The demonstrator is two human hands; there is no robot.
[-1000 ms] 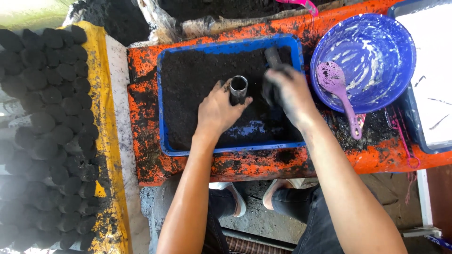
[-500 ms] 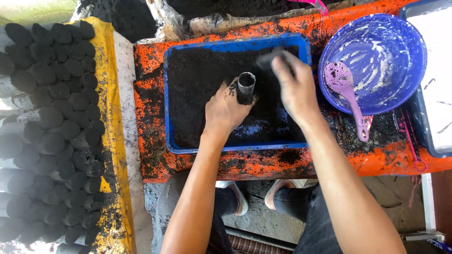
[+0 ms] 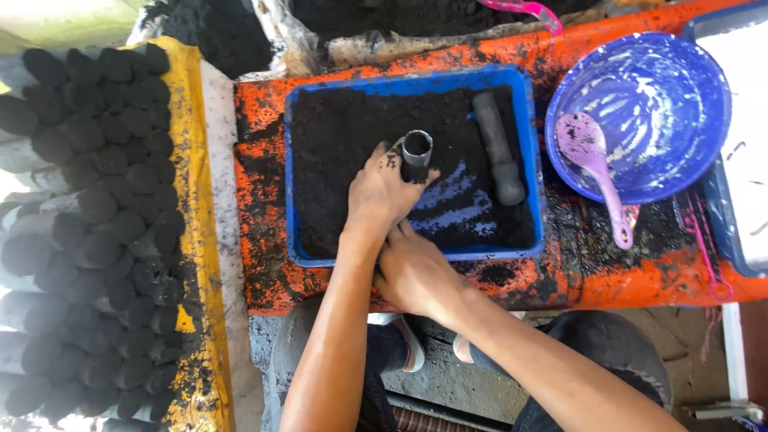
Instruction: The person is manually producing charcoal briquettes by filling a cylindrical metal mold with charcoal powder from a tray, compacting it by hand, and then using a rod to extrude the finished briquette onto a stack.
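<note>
Now left hand (image 3: 382, 192) grips metal tube (image 3: 416, 152) in blue tray (image 3: 292, 176).

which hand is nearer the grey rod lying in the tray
Left. The left hand grips the upright tube in the tray, a short way left of the rod. The right hand sits at the tray's near edge, farther away.

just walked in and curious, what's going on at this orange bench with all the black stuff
A person works over a blue tray of black powder. The left hand holds a short metal tube upright in the powder; the right hand rests at the tray's near edge. A grey rod-like tool lies in the tray. Rows of dark round pieces fill the left side.
</note>
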